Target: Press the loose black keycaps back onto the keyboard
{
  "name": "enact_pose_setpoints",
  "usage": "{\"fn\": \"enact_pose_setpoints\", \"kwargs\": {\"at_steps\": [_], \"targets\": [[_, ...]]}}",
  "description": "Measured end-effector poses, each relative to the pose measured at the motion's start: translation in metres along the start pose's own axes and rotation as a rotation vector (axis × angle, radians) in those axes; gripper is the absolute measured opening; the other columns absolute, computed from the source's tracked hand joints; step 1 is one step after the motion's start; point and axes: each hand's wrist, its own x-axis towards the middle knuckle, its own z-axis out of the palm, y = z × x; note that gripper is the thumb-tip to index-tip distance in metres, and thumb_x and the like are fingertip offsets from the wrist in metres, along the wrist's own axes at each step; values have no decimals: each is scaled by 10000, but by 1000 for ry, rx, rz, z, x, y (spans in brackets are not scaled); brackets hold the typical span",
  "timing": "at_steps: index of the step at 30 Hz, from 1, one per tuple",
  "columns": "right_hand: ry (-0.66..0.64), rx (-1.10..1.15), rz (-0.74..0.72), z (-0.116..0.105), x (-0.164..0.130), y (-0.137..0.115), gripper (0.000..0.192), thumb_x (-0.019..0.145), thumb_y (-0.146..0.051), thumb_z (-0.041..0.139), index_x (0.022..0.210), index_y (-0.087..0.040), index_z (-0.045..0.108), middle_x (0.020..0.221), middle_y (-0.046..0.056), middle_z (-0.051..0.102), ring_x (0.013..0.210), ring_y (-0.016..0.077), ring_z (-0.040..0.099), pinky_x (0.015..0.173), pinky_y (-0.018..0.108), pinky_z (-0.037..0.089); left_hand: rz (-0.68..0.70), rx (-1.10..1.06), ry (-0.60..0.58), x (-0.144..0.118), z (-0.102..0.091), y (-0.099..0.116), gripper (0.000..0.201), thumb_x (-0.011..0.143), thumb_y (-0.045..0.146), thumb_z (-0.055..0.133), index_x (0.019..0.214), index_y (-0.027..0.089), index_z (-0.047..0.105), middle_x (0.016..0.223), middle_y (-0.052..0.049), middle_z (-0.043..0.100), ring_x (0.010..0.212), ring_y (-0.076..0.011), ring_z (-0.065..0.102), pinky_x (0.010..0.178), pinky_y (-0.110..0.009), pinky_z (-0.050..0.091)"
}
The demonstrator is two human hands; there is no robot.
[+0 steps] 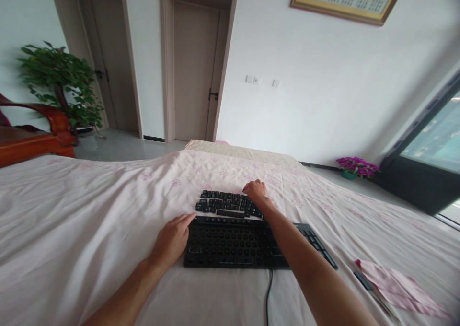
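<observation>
A pale pink floral sheet (89,220) is covering the bed, with closed doors (194,72) and a potted plant (61,84) beyond. The stripped black keyboard (230,244) is lying mid-bed, its removed keycaps (223,203) laid out just behind. The left hand (172,239), fingers loose, is steadying the keyboard's corner; the right hand (256,192) is reaching over the keycaps, its grip hidden. Refitting seemingly needs each cap pressed squarely.

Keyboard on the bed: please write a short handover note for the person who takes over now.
Left hand: open, fingertips at the left edge of the black keyboard base with most keycaps off.
Right hand: resting on the pile of loose black keycaps beyond the base; grip unclear.
Done: main-block caps are off; caps at the right end remain on.
Left: those right-end caps.
Nearby: folded pink cloth on the pink floral bedsheet.
</observation>
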Motion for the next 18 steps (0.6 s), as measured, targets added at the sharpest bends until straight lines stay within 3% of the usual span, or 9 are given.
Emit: {"fn": "enact_pose_setpoints", "kwargs": {"at_steps": [6,10,18], "targets": [[40,149,-37,-11,-22,12,244,833,-316,573,991,-270,752,969,24,731,1006,211,577,823,263,399,7,22,-12,-1,-1,2,520,827,60,387,1295,207,561,1265,-34,623,1125,-159,584,1004,-288,432],[43,242,-68,-23,-60,37,258,848,-342,557,1028,-288,734,1005,-19,722,916,163,623,781,228,430,23,37,9,-1,0,0,515,825,69,393,1285,223,568,1269,-27,621,1123,-161,589,996,-290,437],[153,359,-162,-23,-138,86,200,829,-342,598,936,-281,755,901,13,714,917,204,586,863,318,413,38,58,25,-2,4,-4,513,837,98,372,1289,248,565,1267,-20,625,1114,-165,600,963,-296,460]]}}
